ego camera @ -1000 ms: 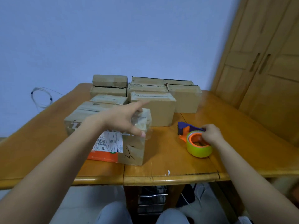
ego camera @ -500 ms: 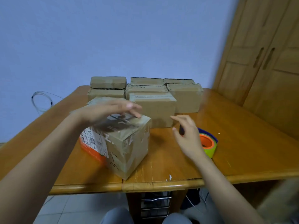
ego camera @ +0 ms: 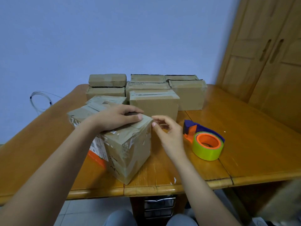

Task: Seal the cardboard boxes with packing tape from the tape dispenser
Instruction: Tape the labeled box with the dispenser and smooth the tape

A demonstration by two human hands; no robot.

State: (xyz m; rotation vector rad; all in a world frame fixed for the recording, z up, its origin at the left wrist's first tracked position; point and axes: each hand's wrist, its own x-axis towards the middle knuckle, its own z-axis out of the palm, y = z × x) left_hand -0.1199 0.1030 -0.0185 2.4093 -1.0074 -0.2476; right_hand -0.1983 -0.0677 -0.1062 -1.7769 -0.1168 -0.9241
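Right hand (ego camera: 169,132) moved from tape dispenser (ego camera: 206,141) to taped cardboard box (ego camera: 128,147), fingers curled at corner, grip unclear; left hand (ego camera: 117,118) presses flat on top.

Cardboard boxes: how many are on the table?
8: one under the left hand, one behind it, one centre, five stacked at the back. More may be hidden.

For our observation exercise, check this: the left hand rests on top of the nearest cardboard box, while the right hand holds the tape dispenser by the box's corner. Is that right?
Not quite. In the head view the right hand holds nothing; its fingertips are at the corner of the nearest cardboard box. The tape dispenser lies on the table beside that hand. The left hand does rest on the box top.
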